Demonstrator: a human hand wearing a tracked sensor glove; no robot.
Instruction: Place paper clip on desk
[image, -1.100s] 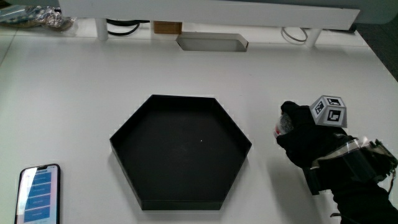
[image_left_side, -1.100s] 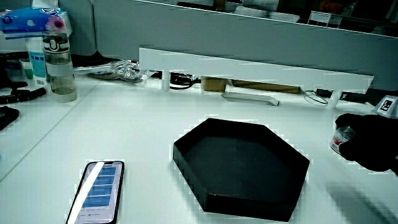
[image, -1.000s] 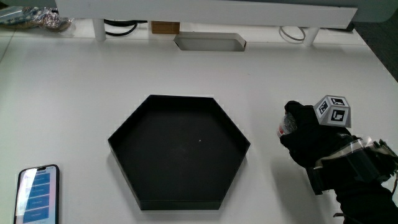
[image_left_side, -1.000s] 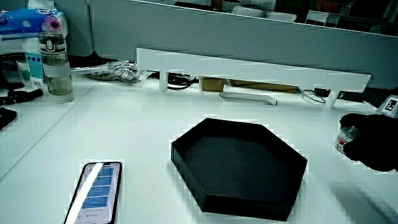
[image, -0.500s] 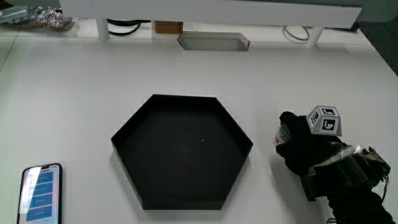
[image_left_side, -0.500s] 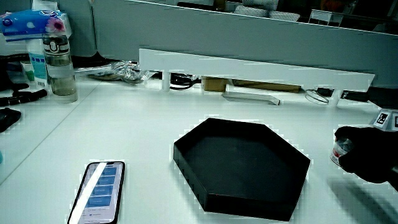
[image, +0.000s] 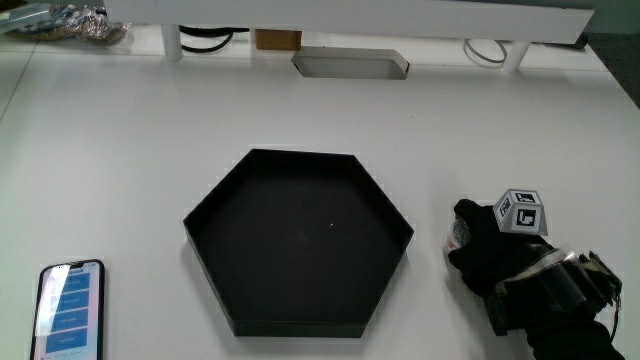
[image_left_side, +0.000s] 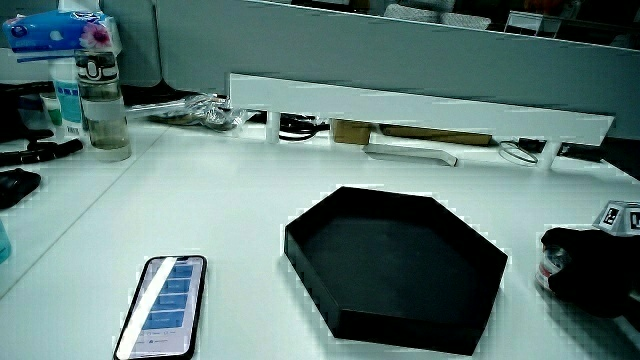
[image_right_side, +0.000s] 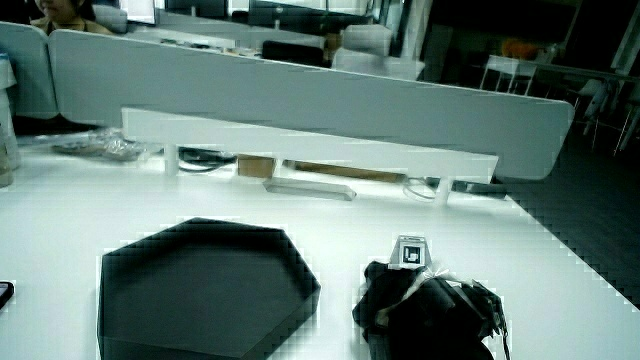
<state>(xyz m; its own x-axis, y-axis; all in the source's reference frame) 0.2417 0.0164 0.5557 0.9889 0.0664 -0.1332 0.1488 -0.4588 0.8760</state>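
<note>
1. Black, matte hexagonal tray (image: 210, 235), low-walled and flat-floored, sits mid-table; it shows in both side views (image_left_side: 330, 255) (image_right_side: 120, 300). A tiny pale speck lies on its floor, too small to identify.
2. Black fabric glove: the hand (image: 487, 246) rests on the white table (image: 120, 140) beside the tray, well apart from its nearest wall. The fingers (image: 466, 212) curl around a small clear container with a red band (image: 457, 232), also seen in a side view (image_left_side: 548, 266). Nothing stands between hand and tray.
3. Paper clip: none can be made out on its own; whether the container holds clips cannot be told.
4. White cube with black square markings (image: 521, 212), fixed to the back of the hand; visible in a side view (image_right_side: 411, 253).
5. Glass-faced smartphone (image: 68, 312), screen lit with blue rows, lies flat at the table's edge nearest the person, well apart from the tray.
6. White raised shelf on short legs (image_left_side: 420, 108) runs along the partition; cables and a brown box sit under it.
7. Clear plastic bottle (image_left_side: 102, 105), upright, stands near a crumpled foil-like bundle (image_left_side: 195, 110).
8. Pale, shallow rectangular tray (image: 350, 65) lies flat beside the shelf's legs.
</note>
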